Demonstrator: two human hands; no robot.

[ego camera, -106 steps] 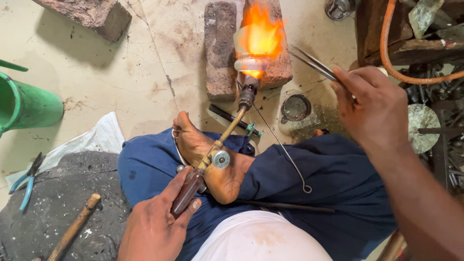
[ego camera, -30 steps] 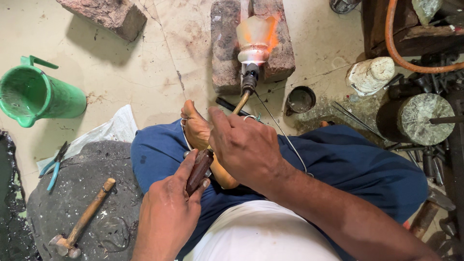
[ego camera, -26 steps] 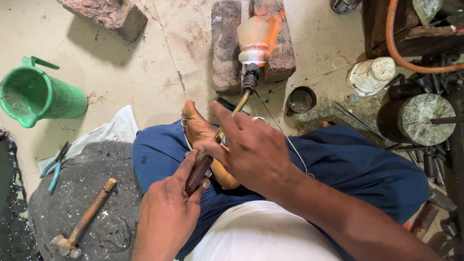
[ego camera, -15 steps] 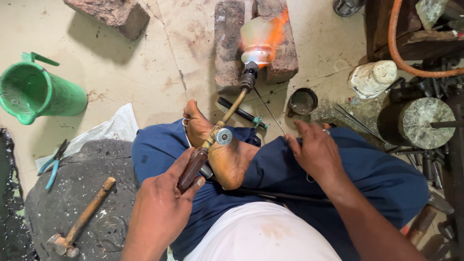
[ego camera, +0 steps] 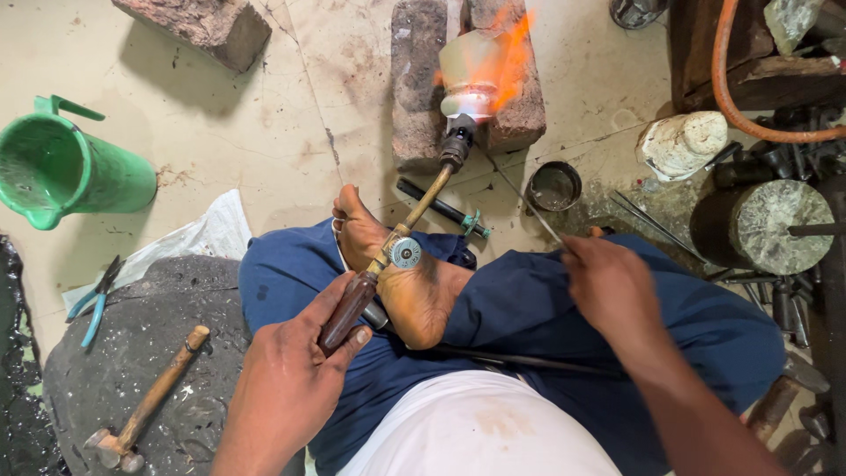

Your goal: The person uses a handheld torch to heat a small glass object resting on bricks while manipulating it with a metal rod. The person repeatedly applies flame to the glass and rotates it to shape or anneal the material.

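Note:
My left hand [ego camera: 295,370] grips the dark brown handle of a brass gas torch [ego camera: 401,234] that rests across my bare foot [ego camera: 397,273]. The torch tip points at a pale cylindrical workpiece [ego camera: 471,75] on two bricks [ego camera: 419,79], with an orange flame [ego camera: 507,57] licking over it. My right hand [ego camera: 608,286] sits over my right knee and pinches a thin metal wire [ego camera: 520,194] that slants up toward the torch head. I sit cross-legged in blue trousers [ego camera: 529,308].
A green plastic jug [ego camera: 66,172] lies at the left. A hammer [ego camera: 145,410] rests on a dark round slab [ego camera: 132,353], with blue-handled pliers [ego camera: 92,300] beside it. A small metal cup [ego camera: 553,187], tweezers [ego camera: 643,216], an orange hose [ego camera: 749,106] and a stone-topped stump [ego camera: 775,225] crowd the right.
My right hand left the torch's valve, moved right to my knee and picked up the thin wire. The flame shrank and now flares orange at the workpiece's right side.

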